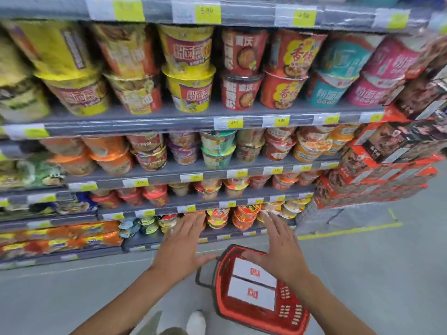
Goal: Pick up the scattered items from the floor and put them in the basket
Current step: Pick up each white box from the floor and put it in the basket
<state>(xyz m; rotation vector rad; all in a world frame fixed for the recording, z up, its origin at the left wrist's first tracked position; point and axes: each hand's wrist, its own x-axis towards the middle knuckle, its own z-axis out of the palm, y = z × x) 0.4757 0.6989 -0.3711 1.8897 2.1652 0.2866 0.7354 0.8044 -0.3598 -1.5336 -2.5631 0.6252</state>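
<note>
**Both hands held spread over the basket, nothing gripped**

The left hand point(186, 240) and right hand point(283, 250) are seen flat and wide open, fingers straight and splayed, with nothing held in either. Below them the red basket point(286, 322) is set on the grey floor point(375, 274), just in front of the bottom noodle shelf point(169, 243). Its long axis runs from the shelf end back toward the person, slanting right, and its black handle point(202, 279) is dropped to the left side. Two white boxes point(251, 270) are laid flat inside, side by side, red logos up, their long sides running across the basket. A drop-off is judged just completed. No loose item is shown on the floor, so a look around is called for next before any reach is made.
</note>
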